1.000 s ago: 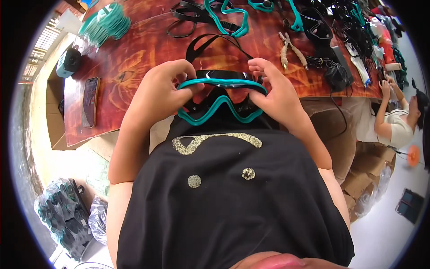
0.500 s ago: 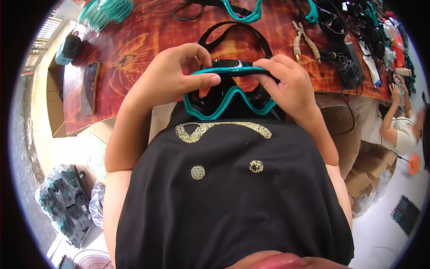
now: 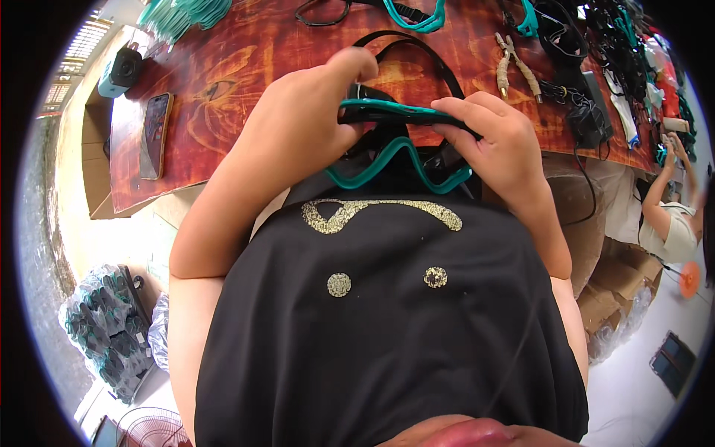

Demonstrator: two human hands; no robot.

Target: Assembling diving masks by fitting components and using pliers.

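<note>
A diving mask [image 3: 398, 112] with a teal frame and dark lenses is held at the table's near edge, against the black apron. My left hand [image 3: 316, 100] is at the mask's left end, its thumb against the frame and its index finger lifted above it; the other fingers are hidden behind. My right hand [image 3: 495, 134] pinches the right end of the frame between thumb and fingers. A black strap [image 3: 439, 63] loops from the mask onto the tabletop beyond.
On the wooden table [image 3: 246, 48] lie wire-cutting pliers [image 3: 519, 67] with wrapped handles, a phone [image 3: 156, 134], a small camera-like box [image 3: 121, 72] and more teal masks [image 3: 417, 18]. A black adapter [image 3: 588, 123] trails a cable at right. Bagged parts [image 3: 108, 328] stand lower left; a co-worker [image 3: 674, 216] is at far right.
My left hand has shifted up and right along the mask, its index finger rising off the frame. The mask has tilted, its left lens now largely behind my hand.
</note>
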